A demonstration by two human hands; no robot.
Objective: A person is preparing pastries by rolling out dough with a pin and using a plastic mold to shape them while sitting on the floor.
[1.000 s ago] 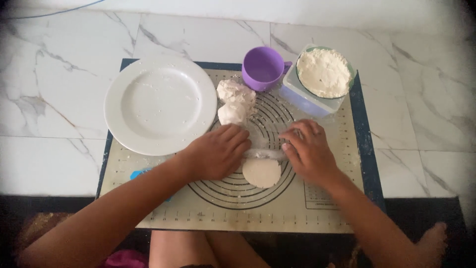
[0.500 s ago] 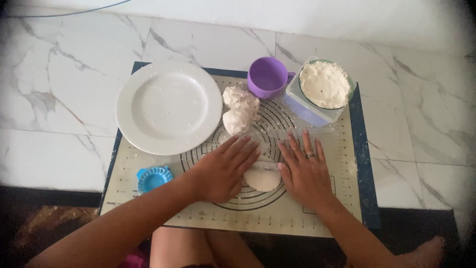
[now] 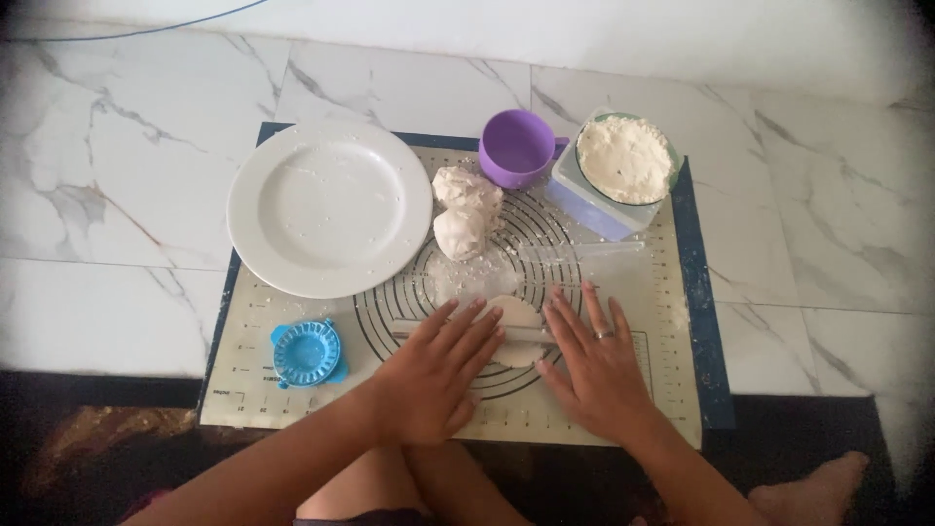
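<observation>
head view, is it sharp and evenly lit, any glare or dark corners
Head view: soft, even daylight, no hard glare on the round white plate; shadows faint under both hands, left and right; overall slightly soft, the clear rolling pin hard to make out; corners darken, vignetted.

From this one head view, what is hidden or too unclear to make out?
- Rolling pin: mostly covered by the left hand and right hand; only a short middle stretch shows.
- Dough disc: its near part is hidden by both hands and the pin.
- Baking mat: its printed marks are too small to read.
- Purple cup: any contents cannot be made out.
</observation>
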